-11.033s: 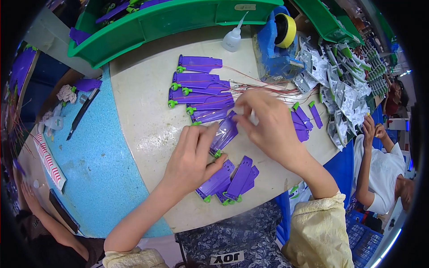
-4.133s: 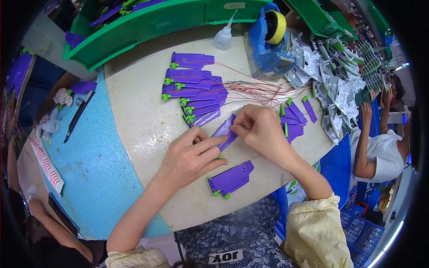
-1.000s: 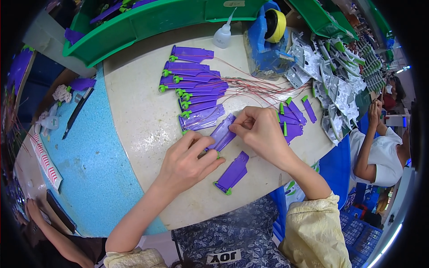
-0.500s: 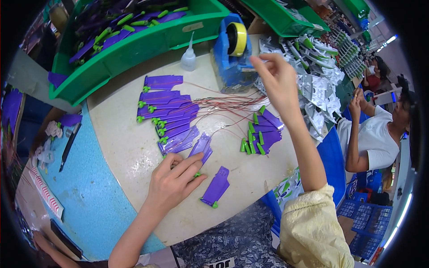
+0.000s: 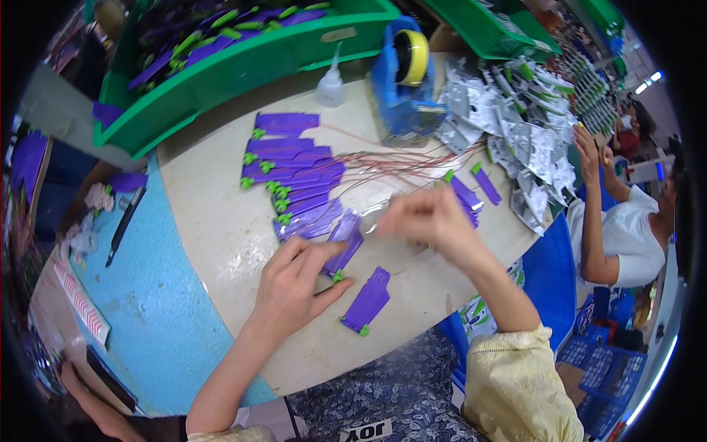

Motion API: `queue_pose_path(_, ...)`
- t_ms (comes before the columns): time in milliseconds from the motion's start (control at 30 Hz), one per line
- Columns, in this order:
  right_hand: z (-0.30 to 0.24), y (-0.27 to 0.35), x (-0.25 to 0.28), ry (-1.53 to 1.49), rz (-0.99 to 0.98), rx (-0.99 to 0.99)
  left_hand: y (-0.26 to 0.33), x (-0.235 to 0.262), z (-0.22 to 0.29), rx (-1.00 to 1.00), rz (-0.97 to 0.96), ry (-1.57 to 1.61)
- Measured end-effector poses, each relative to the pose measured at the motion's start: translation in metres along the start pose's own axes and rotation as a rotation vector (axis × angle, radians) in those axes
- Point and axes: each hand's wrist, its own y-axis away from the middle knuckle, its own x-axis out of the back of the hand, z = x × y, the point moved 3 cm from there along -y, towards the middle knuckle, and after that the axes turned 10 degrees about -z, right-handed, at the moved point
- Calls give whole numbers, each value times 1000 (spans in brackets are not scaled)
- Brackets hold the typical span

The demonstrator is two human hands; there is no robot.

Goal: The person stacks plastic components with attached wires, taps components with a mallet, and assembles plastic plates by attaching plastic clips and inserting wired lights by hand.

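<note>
My left hand (image 5: pixel 294 283) presses its fingers on a flat purple plastic piece (image 5: pixel 346 247) with a green knob at its lower end. My right hand (image 5: pixel 434 225), smeared by motion, is pinched near the piece's upper end. Between its fingertips is a small shiny strip (image 5: pixel 374 218) that looks like clear tape. One loose purple piece (image 5: pixel 370 298) lies nearer to me. Beyond the left hand lies an overlapping row of purple pieces (image 5: pixel 294 173), with thin reddish wires (image 5: pixel 398 160) running right. My right hand partly hides more purple-and-green pieces (image 5: pixel 465 195).
A blue tape dispenser (image 5: pixel 390 110) with a yellow roll and a white squeeze bottle (image 5: pixel 331 90) stand at the back. Behind is a green bin (image 5: pixel 243 81) of purple parts. Silvery-grey parts (image 5: pixel 526 140) are heaped right. A black knife (image 5: pixel 125 225) lies left. A co-worker (image 5: pixel 622 221) sits right.
My right hand has come down from the tape dispenser to the purple piece under my left hand, with the shiny strip now showing at its fingertips. The whole view has shifted slightly.
</note>
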Motion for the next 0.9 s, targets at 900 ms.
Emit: queue_pose_path(900,7,-9,11,1008,311,491,30,-21,43,102,176,-263)
